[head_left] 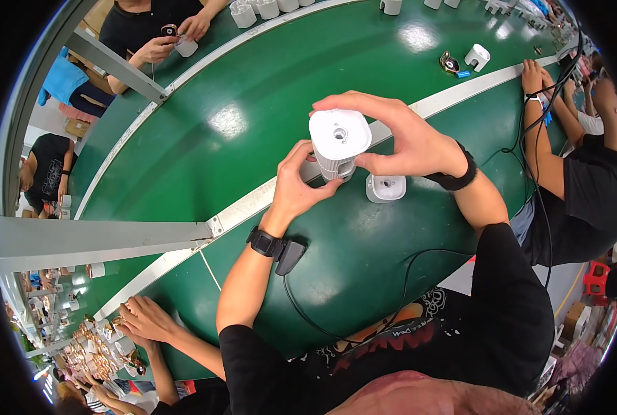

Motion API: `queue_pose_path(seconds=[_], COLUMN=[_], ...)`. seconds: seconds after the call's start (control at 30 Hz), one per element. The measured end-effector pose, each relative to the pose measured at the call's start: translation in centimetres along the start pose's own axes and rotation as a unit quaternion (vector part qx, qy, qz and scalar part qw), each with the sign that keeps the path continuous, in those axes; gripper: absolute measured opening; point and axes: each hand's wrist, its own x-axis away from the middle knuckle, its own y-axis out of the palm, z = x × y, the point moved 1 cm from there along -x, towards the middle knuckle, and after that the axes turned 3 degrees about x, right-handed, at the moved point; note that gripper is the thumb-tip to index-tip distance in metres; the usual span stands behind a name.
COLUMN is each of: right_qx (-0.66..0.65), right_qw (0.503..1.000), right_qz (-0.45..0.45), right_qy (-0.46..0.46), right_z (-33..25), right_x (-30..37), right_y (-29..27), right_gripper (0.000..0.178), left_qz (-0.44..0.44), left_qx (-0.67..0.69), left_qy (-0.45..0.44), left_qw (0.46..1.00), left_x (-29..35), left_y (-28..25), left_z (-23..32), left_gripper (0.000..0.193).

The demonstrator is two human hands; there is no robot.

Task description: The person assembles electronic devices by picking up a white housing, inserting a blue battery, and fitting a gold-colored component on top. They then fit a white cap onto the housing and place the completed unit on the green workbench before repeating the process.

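Both hands hold a white plastic housing point(339, 135) over the green table. Its top is a rounded square with a small hole in the middle, and ribs run down its side beside an opening. My left hand point(300, 181) is closed round the lower part, thumb and fingers on either side. From above, my right hand point(402, 138) grips the upper end, thumb at the near side and fingers over the far side. A second white housing point(386, 189) stands on the table just right of the held one, below my right palm.
A pale metal rail point(253, 200) separates my table from the green conveyor point(253, 104). On the conveyor lie a white housing point(478, 57) and a copper-coloured part point(449, 62). Black cables point(412, 266) cross my table. Co-workers' hands point(149, 319) work to the left, right and across.
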Motion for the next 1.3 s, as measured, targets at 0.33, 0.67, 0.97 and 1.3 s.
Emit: queue_pose_path(seconds=[0.33,0.67,0.97,1.3], right_qx=[0.014,-0.129,-0.158,0.131], right_qw=[0.999,0.957,0.916,0.924], right_qz=[0.038,0.193,0.040,-0.145], right_qy=[0.013,0.176,0.366,0.328], right_z=[0.4,4.4,9.9,8.0], right_x=[0.6,2.3,3.1,3.5], right_y=[-0.3,-2.7,-3.9,-3.7], right_gripper=[0.069,0.063,0.050,0.050], left_qz=[-0.009,0.082,-0.030,-0.290], left_qx=[0.006,0.059,0.053,-0.087], left_qy=[-0.006,0.051,-0.079,-0.234], left_qw=[1.000,0.994,0.995,0.924], left_x=[0.1,0.6,-0.6,1.0], left_y=[-0.1,-1.2,-10.3,-9.1], left_z=[-0.1,-0.1,3.1,3.0], left_gripper=[0.058,0.059,0.051,0.054])
